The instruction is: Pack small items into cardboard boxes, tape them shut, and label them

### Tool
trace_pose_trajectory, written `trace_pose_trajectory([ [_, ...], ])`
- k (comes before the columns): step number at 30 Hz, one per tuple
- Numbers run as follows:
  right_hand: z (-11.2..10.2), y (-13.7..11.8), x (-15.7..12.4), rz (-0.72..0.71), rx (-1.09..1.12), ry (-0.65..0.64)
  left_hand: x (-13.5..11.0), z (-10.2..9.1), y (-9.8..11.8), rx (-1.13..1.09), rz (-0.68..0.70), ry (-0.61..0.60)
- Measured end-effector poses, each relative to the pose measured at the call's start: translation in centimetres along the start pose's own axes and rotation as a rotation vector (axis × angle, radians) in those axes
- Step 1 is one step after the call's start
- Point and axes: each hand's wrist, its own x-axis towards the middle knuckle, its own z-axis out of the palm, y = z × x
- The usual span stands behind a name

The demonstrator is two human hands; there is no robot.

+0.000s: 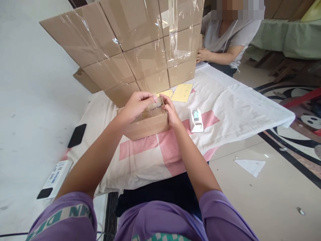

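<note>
A small cardboard box (pixel 150 129) lies on the cloth-covered table, with clear tape shining on its top. Above its far right part, my left hand (pixel 139 104) pinches a crumpled, see-through plastic piece (pixel 154 105) between thumb and fingertips. My right hand (pixel 171 109) is closed at the box's right end, fingers curled against the right side of that same plastic. Whether the plastic is a bag or a strip of tape, I cannot tell. My fingers partly hide it and the box's top.
A tall stack of taped cartons (pixel 145 50) stands right behind the box. Yellow sheets (pixel 182 93) and a white device with a small screen (pixel 196 120) lie to the right. A black phone-like slab (pixel 77 135) is at left. Another person (pixel 225 43) is beyond the table.
</note>
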Motion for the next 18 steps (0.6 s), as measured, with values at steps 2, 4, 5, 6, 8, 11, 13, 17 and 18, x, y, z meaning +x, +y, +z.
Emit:
trace_pose_trajectory([
  [2,0.1,-0.2,0.0,0.001,-0.002,0.005,0.1,0.2,0.0,-0.002,-0.012,-0.032],
  [4,0.2,-0.3,-0.1,0.003,-0.010,0.014,0.2,0.5,0.0,0.012,-0.036,-0.088],
  [5,0.2,-0.3,-0.1,0.005,-0.014,0.019,0.3,0.7,0.0,0.029,-0.052,-0.122],
  [6,0.2,-0.3,-0.1,0.005,-0.018,0.023,0.4,0.8,0.0,0.050,-0.069,-0.152],
  [8,0.2,-0.3,-0.1,0.005,-0.028,0.023,0.5,1.1,0.0,0.101,-0.097,-0.185],
  [11,0.3,-0.3,-0.1,0.005,-0.042,0.019,0.6,1.3,0.0,0.136,-0.097,-0.145],
  [13,0.3,-0.3,-0.2,0.004,-0.046,0.014,0.7,1.3,-0.2,0.128,-0.076,-0.109],
  [17,0.3,-0.4,-0.2,-0.012,-0.050,-0.003,0.7,1.3,-0.6,0.127,-0.089,-0.095],
  [18,0.3,-0.4,-0.2,-0.016,-0.049,-0.005,0.7,1.4,-0.6,0.141,-0.095,-0.103],
])
